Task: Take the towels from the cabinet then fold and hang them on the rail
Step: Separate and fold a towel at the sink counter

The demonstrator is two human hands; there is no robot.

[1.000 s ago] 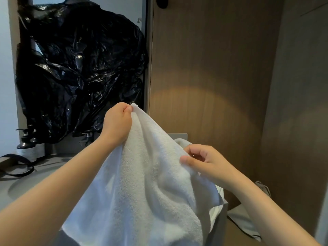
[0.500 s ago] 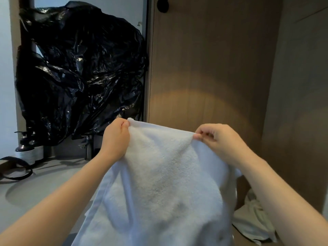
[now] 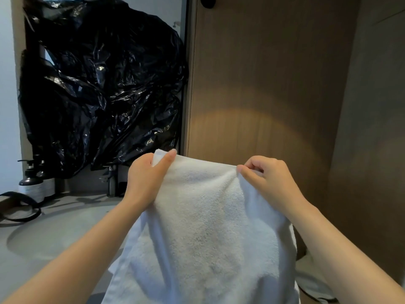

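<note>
Wood-panelled wall behind; black plastic bag (image 3: 98, 84) upper left, contents hidden. Lower centre, my left hand (image 3: 145, 178) and right hand (image 3: 269, 181) each pinch the top edge of the white towel (image 3: 208, 227).

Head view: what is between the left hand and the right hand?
The top edge of the white towel, held by the left hand and the right hand, as the head view shows.

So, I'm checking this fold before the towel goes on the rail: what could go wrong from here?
The right hand pinches the towel at its top edge with fingertips only; that thin grip could slip and drop the corner. The left hand holds its corner higher than the right, so the fold may come out skewed. The cloth below hangs bunched, which could trap creases.
</note>
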